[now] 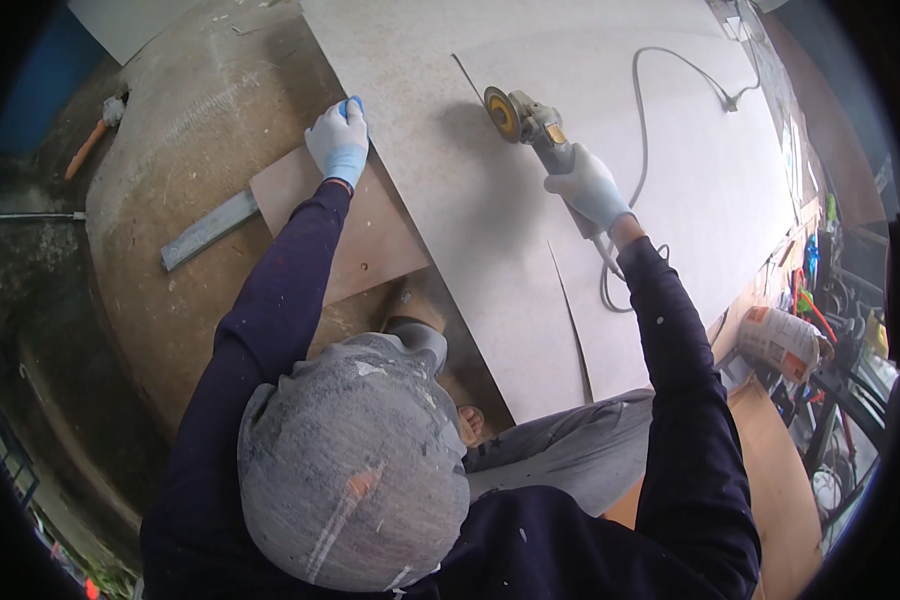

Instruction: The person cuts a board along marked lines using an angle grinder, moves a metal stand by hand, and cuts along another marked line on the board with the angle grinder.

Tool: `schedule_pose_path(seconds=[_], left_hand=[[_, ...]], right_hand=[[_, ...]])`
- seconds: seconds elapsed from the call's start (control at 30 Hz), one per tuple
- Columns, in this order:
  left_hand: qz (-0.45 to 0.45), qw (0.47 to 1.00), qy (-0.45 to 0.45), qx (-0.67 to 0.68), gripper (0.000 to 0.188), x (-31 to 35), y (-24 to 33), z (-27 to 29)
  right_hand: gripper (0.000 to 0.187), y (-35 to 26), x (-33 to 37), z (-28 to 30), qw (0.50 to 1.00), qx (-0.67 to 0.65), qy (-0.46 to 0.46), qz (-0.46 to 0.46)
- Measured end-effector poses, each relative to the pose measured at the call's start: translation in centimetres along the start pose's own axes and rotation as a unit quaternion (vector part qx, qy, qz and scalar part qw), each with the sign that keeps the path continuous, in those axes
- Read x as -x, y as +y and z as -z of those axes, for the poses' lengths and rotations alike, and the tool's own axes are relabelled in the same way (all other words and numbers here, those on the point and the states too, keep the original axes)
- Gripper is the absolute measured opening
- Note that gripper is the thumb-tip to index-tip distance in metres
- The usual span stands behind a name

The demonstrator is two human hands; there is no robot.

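My right hand, in a pale glove, is wrapped round the body of an angle grinder. The grinder's yellow-centred disc stands at the end of a dark slit in a large whitish board; whether it touches the board I cannot tell. A second slit runs through the board's near part. My left hand, gloved too, is closed at the board's left edge on a small blue object. Most of that object is hidden by the fingers, and its kind cannot be made out.
The grinder's grey cord loops over the board's right side. Under my left arm lies a smaller brownish board, beside a grey metal bar. A paper bag and tangled clutter stand at the right. My knee and sandalled foot are close to the board.
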State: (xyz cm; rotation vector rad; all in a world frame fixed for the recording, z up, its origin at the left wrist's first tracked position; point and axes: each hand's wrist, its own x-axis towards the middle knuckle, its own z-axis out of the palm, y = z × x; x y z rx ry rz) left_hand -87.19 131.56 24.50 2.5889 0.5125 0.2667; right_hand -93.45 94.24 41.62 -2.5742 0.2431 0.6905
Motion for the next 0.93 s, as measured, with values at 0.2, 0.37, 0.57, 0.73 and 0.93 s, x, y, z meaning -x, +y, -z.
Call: schedule_pose_path(seconds=[0.2,0.37,0.57,0.73,0.93], left_hand=[[0.008,1.0,-0.015,-0.002,0.037,0.2,0.5,0.3],[0.006,1.0,-0.013,0.001,0.037,0.1,0.3,0.2],[0.001,1.0,0.0,0.005,0.037,0.3,0.3,0.1],[0.006,1.0,-0.006,0.004,0.036,0.2,0.4,0.3],[0.007,1.0,-0.004,0.013,0.036,0.3,0.4,0.3]], right_hand=[[0.051,1.3,1.7,0.3,1.0,-0.003,-0.001,0.02],[0.051,1.3,1.4,0.0,1.0,-0.024,-0.006,0.008],[0.052,1.4,2.2,0.0,1.0,-0.005,-0.007,-0.014],[0.051,1.3,3.1,0.3,0.999,-0.03,-0.027,-0.031],[0.053,-0.4,3.7,1.0,0.997,-0.032,-0.058,-0.038]])
